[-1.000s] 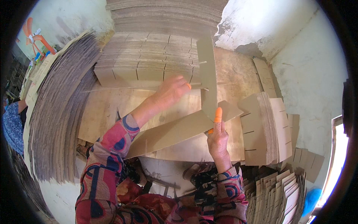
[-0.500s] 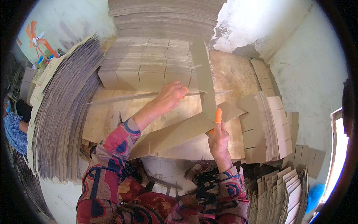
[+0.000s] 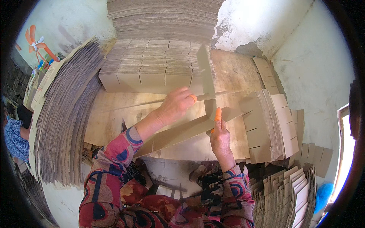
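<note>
Slotted cardboard divider strips are joined crosswise over the board. My left hand (image 3: 175, 105), an orange finger cover on one finger, is closed on the far long strip (image 3: 142, 103), which is blurred by motion. An upright cross strip (image 3: 205, 72) meets it just right of that hand. The near long strip (image 3: 176, 133) slants from lower left up to the cross strip's near end. There my right hand (image 3: 221, 143), wearing orange finger covers, pinches the cross strip, its index finger pointing away from me. The slots at the joints are too small to make out.
Beyond the strips, a slotted cardboard stack (image 3: 152, 74) lies on the wooden board (image 3: 232, 72). A tall stack (image 3: 66, 117) stands at left, with another stack (image 3: 262, 127) at right. More pieces (image 3: 285, 193) stand lower right. Another person's patterned sleeve (image 3: 16, 138) shows far left.
My left hand has moved slightly right and nearer to me with the far strip. My right hand has shifted a little left and away, and the cross strip has turned more edge-on.
</note>
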### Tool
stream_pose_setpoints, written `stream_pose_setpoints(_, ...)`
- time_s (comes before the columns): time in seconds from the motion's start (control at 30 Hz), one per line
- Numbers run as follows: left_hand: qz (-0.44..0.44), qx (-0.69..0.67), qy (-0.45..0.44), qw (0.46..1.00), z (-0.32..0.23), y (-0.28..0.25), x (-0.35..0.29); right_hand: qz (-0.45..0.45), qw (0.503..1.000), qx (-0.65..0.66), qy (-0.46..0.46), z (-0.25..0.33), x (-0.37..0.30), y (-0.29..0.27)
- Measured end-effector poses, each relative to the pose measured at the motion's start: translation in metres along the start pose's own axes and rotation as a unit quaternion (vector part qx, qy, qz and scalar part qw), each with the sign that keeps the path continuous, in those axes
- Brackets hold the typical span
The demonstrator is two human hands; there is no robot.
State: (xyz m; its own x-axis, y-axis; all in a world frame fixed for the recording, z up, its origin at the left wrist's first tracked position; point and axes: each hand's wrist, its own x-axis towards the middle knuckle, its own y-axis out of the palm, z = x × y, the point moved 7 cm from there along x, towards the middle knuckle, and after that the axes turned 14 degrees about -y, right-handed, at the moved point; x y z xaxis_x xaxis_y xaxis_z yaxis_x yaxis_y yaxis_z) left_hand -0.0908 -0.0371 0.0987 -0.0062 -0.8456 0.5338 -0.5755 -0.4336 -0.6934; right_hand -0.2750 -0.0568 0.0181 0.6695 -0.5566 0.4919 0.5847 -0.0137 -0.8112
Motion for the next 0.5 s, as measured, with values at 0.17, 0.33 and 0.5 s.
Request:
stream_pose_setpoints(0.17,0.01,-0.044,-0.1,0.994,0.007,-0.032,-0.007,-0.012,1.0,-0.004,0.001,0.009,0.0,-0.006)
stream_pose_setpoints(0.33,0.124,-0.048,-0.178,0.975,0.02,-0.087,-0.002,-0.005,1.0,-0.006,0.013,0.01,-0.006,-0.009)
stream_pose_setpoints(0.5,0.094,0.175,-0.134,0.971,0.069,-0.081,0.035,-0.018,1.0,-0.004,0.018,0.014,0.001,-0.011)
